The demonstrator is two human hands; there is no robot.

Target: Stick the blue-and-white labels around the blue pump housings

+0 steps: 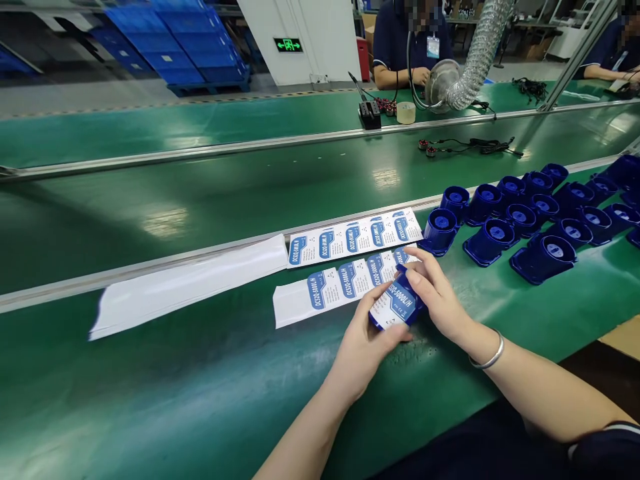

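Between my two hands is a blue plastic pump housing with a white-and-blue label (395,305) on its upward face. My left hand (367,333) wraps round its left and near sides, thumb along the lower edge. On the far right side, my right hand (433,287) grips the housing with its thumb near the label's upper edge. Just beyond lies a strip of printed labels (330,288), its left end bare backing. Behind that strip is a second label sheet (350,239), and a blank white backing strip (195,287) extends to the left.
Several blue housings (497,233) stand in rows on the green table (200,400) at right. A metal rail (240,141) crosses behind. Beyond it are a soldering iron stand (370,115), a tape roll (406,113), a flexible duct (480,53) and a seated co-worker (390,40).
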